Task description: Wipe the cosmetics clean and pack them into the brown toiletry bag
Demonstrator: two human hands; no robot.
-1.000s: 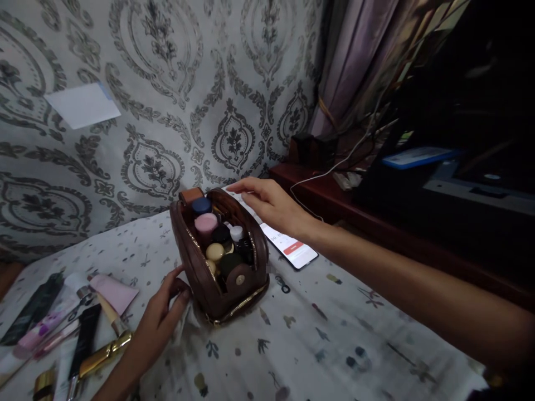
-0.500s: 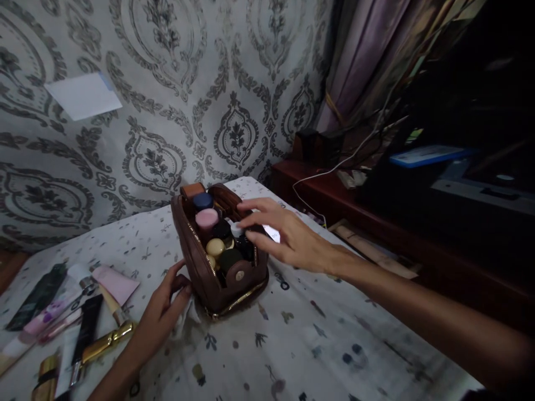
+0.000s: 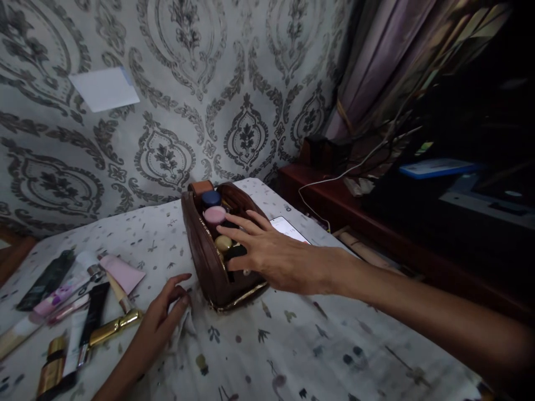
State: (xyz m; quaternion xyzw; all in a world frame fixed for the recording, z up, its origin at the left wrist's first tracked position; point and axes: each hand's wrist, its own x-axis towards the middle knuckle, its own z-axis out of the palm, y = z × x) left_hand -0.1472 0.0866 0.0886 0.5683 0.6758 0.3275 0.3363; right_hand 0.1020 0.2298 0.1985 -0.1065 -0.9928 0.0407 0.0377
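A brown zippered bag (image 3: 204, 256) stands unzipped on the patterned sheet. Inside it are a blue-lidded jar (image 3: 211, 197), a pink-lidded jar (image 3: 214, 215), a round gold cap (image 3: 223, 243) and darker items partly hidden by fingers. My right hand (image 3: 267, 250) is spread over the bag's opening, fingertips near the pink lid and the gold cap, with nothing visible in its grip. Left of the bag, my left hand (image 3: 167, 306) rests near the sheet, fingers apart and empty.
Cosmetics lie at the left, among them a pink tube (image 3: 123, 273), a black tube (image 3: 94, 312) and a gold tube (image 3: 115, 328). A lit phone (image 3: 288, 229) lies behind my right hand. Beyond the bed is a reddish wooden surface (image 3: 321, 192) with a white cable.
My right hand has moved left and lower over the bag, covering more of its contents. My left hand is now apart from the bag's side. The view has shifted slightly.
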